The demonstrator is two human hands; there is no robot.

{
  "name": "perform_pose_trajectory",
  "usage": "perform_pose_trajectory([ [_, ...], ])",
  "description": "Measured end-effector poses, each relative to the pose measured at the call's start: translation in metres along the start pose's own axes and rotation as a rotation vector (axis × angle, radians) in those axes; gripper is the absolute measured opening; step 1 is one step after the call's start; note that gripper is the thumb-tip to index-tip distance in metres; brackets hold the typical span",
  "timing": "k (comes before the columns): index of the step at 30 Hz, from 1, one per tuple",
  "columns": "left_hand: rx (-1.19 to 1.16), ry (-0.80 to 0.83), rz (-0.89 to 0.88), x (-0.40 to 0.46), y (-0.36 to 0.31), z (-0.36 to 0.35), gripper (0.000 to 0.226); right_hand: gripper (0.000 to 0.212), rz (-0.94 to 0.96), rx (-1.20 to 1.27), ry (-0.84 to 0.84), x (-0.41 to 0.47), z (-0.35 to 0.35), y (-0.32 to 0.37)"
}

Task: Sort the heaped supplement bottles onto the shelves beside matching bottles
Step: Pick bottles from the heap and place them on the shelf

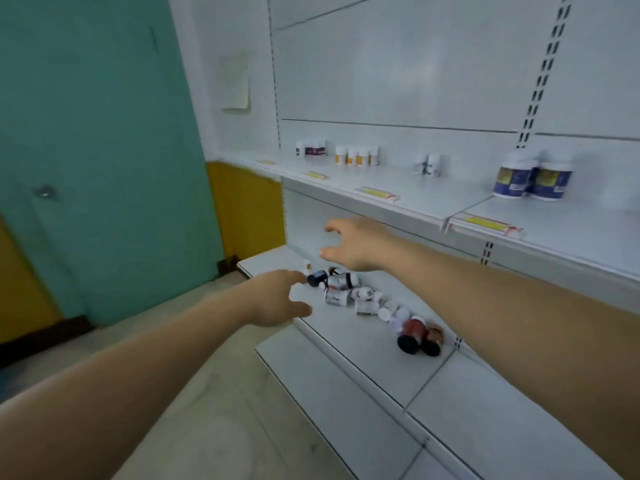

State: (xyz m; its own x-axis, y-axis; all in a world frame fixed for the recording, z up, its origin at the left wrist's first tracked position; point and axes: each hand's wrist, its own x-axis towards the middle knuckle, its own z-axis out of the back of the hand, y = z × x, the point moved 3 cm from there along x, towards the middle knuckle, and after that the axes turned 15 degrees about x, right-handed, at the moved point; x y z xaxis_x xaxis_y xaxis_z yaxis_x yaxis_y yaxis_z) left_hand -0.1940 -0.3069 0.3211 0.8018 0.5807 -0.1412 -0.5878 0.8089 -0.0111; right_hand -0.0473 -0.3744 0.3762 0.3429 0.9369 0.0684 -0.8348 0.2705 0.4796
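Bottles point(360, 299) lie heaped on their sides along the lower shelf point(363, 344), unsorted; upright groups on the upper shelf point(398, 192) w/ yellow price tags point(375, 192) look like the match targets: dark-label pair point(311, 148), yellow-label row point(356, 155), big blue tubs point(533, 178). Both hands empty, fingers spread. Left hand point(280, 299) is just beside the heap's left end, near a black-capped bottle point(317, 278). Right hand point(356, 242) hovers above the heap, not touching. Prob. both set to grab.
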Motion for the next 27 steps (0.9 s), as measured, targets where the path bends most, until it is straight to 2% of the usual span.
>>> perform_pose_trajectory([
  [7, -0.038, 0.124, -0.01, 0.1, 0.066, -0.08, 0.068, 0.046, -0.224, 0.048, 0.072, 0.089, -0.089, -0.084],
  [11, -0.029, 0.21, -0.043, 0.18, 0.095, -0.107, 0.068, 0.055, -0.33, 0.122, 0.077, 0.156, -0.125, -0.143],
  [18, -0.074, 0.294, -0.068, 0.3, 0.149, -0.127, 0.068, 0.049, -0.493, 0.237, 0.08, 0.242, -0.163, -0.201],
  [27, 0.015, 0.35, -0.298, 0.453, 0.19, -0.16, 0.07, 0.05, -0.75, 0.261, 0.021, 0.307, -0.226, -0.235],
])
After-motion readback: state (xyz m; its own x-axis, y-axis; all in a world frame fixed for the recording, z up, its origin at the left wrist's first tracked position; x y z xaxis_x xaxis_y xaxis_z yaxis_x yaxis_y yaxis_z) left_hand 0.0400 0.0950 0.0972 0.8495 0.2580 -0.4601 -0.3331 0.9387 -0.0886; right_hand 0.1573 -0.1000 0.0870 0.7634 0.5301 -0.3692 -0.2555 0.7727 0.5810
